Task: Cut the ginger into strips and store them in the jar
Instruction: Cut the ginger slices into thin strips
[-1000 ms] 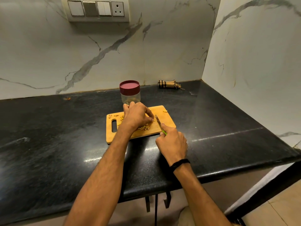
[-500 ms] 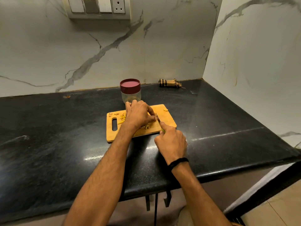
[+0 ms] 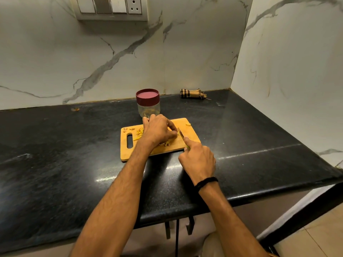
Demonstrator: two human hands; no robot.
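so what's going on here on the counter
A person is slicing ginger on the wooden cutting board. The left hand pins the ginger piece down with curled fingers while the right hand grips a knife, its blade beside those fingertips. Cut strips lie on the board. The jar stands behind the board, lid on.

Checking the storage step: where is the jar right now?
Head view, centre: the jar stands lidded on the black counter just behind the cutting board's far edge, beyond the left hand.
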